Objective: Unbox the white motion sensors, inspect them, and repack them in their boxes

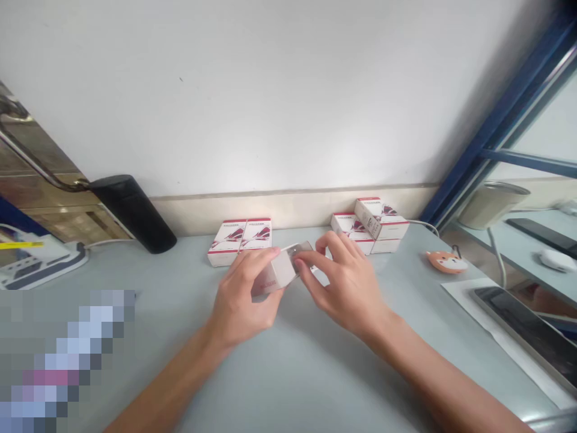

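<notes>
My left hand point(246, 297) is wrapped around a small white cardboard box point(280, 270), held tilted above the grey-blue table. The near end of the box faces right, and its opening shows a dark grey inside. At that opening, the thumb and index finger of my right hand point(345, 279) come together in a pinch. Whether they grip a flap or something inside is hidden. Behind my left hand, a pair of white boxes with red edges point(241, 237) lies side by side. Several similar boxes point(374, 225) are stacked beyond my right hand.
A black cylinder point(135, 213) stands at the back left, near a power strip point(45, 264). On the right are an orange dog-face case point(446, 261), a white sheet point(491, 328) and a dark phone point(523, 322). A blue-framed mirror point(478, 150) leans at the right; the wall closes the back.
</notes>
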Motion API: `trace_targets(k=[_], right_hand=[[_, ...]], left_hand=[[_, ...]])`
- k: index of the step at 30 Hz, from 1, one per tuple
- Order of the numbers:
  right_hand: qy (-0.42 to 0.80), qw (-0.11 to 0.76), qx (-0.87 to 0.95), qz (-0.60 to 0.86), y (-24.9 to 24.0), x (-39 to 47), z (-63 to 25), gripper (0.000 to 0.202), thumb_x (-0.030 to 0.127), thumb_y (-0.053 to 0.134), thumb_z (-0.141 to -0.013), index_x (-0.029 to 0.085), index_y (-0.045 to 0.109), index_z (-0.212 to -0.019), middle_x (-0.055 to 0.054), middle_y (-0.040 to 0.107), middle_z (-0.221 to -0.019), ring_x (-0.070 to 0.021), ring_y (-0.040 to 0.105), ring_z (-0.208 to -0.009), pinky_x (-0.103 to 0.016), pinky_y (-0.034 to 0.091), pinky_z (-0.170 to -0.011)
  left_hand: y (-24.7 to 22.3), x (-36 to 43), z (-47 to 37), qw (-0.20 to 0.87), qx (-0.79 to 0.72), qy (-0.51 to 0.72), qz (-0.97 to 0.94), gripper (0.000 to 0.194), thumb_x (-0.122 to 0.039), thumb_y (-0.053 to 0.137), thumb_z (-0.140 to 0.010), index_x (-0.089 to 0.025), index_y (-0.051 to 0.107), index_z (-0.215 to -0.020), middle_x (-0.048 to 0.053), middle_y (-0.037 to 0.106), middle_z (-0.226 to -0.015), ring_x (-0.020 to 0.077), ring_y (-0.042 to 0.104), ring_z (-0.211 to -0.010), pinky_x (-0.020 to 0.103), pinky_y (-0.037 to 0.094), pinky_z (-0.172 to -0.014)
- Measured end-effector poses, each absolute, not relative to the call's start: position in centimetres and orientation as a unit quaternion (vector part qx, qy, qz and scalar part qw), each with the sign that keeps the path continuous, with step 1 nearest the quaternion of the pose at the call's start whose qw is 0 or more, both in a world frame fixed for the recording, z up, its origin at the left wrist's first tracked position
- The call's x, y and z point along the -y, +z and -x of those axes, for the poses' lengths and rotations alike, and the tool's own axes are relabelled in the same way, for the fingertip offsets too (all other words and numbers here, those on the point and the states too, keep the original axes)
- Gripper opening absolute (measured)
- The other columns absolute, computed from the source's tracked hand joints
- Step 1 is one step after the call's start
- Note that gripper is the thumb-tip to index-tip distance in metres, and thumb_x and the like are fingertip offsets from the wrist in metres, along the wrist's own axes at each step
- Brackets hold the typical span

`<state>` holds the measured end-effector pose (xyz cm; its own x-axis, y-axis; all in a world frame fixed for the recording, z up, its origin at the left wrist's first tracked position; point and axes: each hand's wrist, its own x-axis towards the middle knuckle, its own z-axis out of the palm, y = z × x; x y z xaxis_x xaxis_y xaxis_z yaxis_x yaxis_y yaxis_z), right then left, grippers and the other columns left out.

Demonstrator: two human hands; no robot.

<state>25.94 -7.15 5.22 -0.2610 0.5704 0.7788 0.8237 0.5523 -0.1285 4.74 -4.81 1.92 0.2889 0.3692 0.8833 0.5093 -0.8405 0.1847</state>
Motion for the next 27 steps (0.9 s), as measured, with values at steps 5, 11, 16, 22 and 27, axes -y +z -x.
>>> trace_targets(k=[5, 11, 16, 22, 27], right_hand=[[-0.075, 0.414, 0.726, 0.545, 3.7, 6.7, -25.4, 0.017, 0.030, 0.065, -0.101, 0.027, 0.080, -0.096, -0.006, 0.058, -0.091, -0.0221, 0.056, -0.084, -0.036, 0.046, -0.069], [0.098, 0.484, 0.661, 0.564, 2.8, 6.4, -25.0, 0.014, 0.033, 0.069, -0.098, 0.027, 0.081, -0.095, -0.010, 0.060, -0.109, -0.0272, 0.059, -0.103, -0.043, 0.053, -0.085], [0.152, 0.547, 0.635, 0.524, 2.3, 5.9, -24.9, 0.008, 0.030, 0.075, -0.092, 0.029, 0.082, -0.091, -0.009, 0.060, -0.118, -0.0289, 0.055, -0.114, -0.050, 0.048, -0.103], [0.197, 0.549, 0.637, 0.503, 2.3, 4.9, -25.6, 0.005, 0.030, 0.076, -0.087, 0.028, 0.080, -0.087, -0.007, 0.066, -0.126, -0.0300, 0.056, -0.120, -0.052, 0.045, -0.109], [0.232, 0.604, 0.594, 0.478, 4.4, 3.9, -27.7, 0.026, 0.048, 0.066, -0.095, 0.023, 0.073, -0.092, -0.009, 0.070, -0.123, -0.0249, 0.065, -0.107, -0.044, 0.053, -0.097]], left_hand=[[2.2, 4.8, -5.0, 0.115, 0.238, -0.481, 0.836, 0.082, 0.001, 0.078, -0.079, -0.026, 0.047, -0.149, 0.012, 0.074, -0.124, 0.0254, 0.071, -0.108, 0.042, 0.061, -0.093], [1.6, 4.9, -5.6, 0.151, 0.231, -0.466, 0.841, 0.080, -0.003, 0.080, -0.080, -0.026, 0.048, -0.149, 0.013, 0.075, -0.127, 0.0275, 0.074, -0.110, 0.044, 0.061, -0.094], [1.1, 5.4, -5.9, 0.086, 0.265, -0.493, 0.824, 0.083, -0.008, 0.079, -0.084, -0.030, 0.042, -0.155, 0.008, 0.074, -0.133, 0.0257, 0.073, -0.119, 0.040, 0.060, -0.103], [1.1, 5.6, -5.8, 0.087, 0.314, -0.444, 0.835, 0.077, -0.016, 0.074, -0.093, -0.034, 0.037, -0.158, 0.005, 0.071, -0.141, 0.0258, 0.070, -0.128, 0.038, 0.060, -0.105], [2.1, 5.5, -5.4, 0.043, 0.371, -0.403, 0.836, 0.066, -0.024, 0.074, -0.094, -0.037, 0.043, -0.152, 0.003, 0.070, -0.140, 0.0242, 0.073, -0.120, 0.036, 0.061, -0.099]])
